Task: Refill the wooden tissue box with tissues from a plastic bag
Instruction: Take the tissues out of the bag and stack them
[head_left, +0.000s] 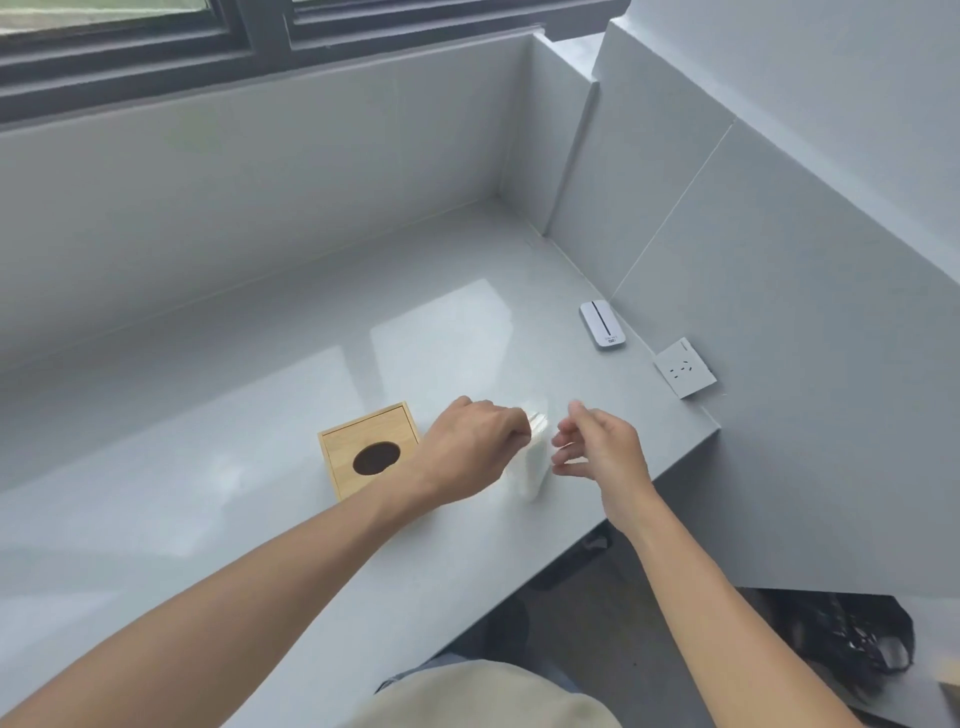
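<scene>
A square wooden tissue box (363, 441) with a dark oval hole in its lid sits on the grey counter (260, 415). Just to its right stands a white tissue pack (530, 467) in clear plastic, upright on the counter. My left hand (467, 447) pinches the pack's top edge, its wrist crossing over the box's right side. My right hand (597, 447) hovers just right of the pack, fingers spread and curled toward it, not clearly touching it.
A small white device (602, 325) with a dark slit lies at the back right of the counter. A wall socket (684, 368) is on the right wall. The counter's front edge runs diagonally; a black bag (857, 639) lies on the floor below.
</scene>
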